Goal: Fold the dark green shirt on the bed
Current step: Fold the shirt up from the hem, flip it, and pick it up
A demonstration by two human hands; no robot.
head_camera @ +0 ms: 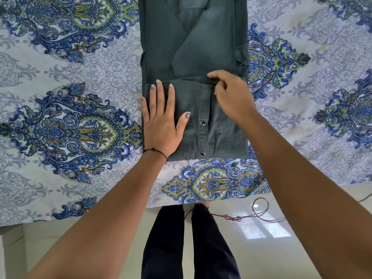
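The dark green shirt point(193, 47) lies on the bed as a long narrow strip running away from me, both sides folded inward. Its near end is doubled back over itself, with the snap-button placket point(202, 135) facing up. My left hand point(163, 121) rests flat, fingers spread, on the left part of that folded end. My right hand point(231, 93) pinches the far edge of the folded flap at its right side, fingers curled on the cloth.
The bed point(60, 97) carries a white sheet with blue and green paisley print; its near edge hangs just in front of my legs point(189, 248). On the glossy tiled floor a thin cord point(259, 210) lies looped at the right.
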